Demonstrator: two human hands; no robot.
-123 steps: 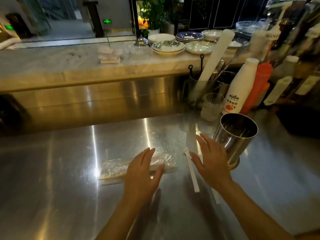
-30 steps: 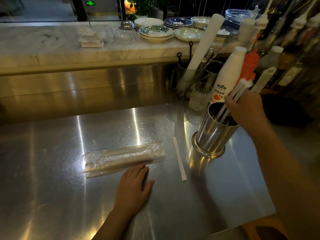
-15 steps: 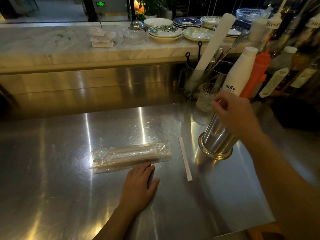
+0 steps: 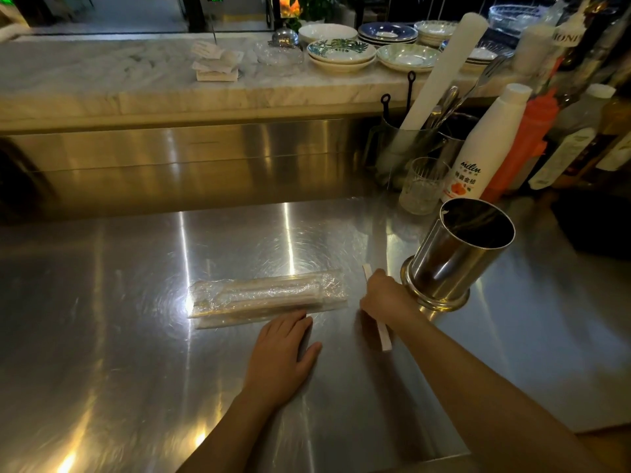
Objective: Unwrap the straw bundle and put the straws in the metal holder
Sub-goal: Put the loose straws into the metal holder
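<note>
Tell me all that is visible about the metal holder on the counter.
The metal holder is a shiny steel cylinder with an open top and a wider flared foot. It stands on the steel counter, appearing tilted in this wide-angle view, in front of a white bottle. Its inside is dark; faint straw-like lines show, but I cannot be sure. The right hand lies beside its base; contact is unclear.

Steel counter (image 4: 136,336) — straw bundle (image 4: 266,297), metal holder (image 4: 454,261).

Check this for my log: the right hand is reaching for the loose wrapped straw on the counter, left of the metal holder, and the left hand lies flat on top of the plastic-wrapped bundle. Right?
Not quite. In the head view the left hand lies flat on the counter just in front of the plastic-wrapped bundle, not on it. The rest holds: right hand, loose straw, metal holder.
</note>
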